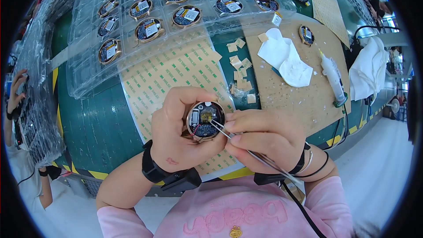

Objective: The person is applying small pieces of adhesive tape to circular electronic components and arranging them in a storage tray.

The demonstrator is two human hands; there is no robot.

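Close to my chest, my left hand (pixel 178 132) is closed around an opened round watch case (pixel 206 125), gold-rimmed, with a dark circuit board, a pale rectangular part and thin red wires inside. My right hand (pixel 264 139) pinches a pair of metal tweezers (pixel 251 152). The tips reach into the case at a yellowish square patch in its middle; whether they grip anything there is too small to tell. Under both hands lies a sheet of tan adhesive backing (pixel 165 81) with green print.
A clear plastic tray (pixel 90 72) with several similar watch cases fills the back left. Tan paper squares (pixel 238 64) lie beside a brown board (pixel 282 110) holding a white cloth (pixel 286 57), a glue gun (pixel 331 77) and another watch case (pixel 306 35). A person's hand (pixel 16 89) shows far left.
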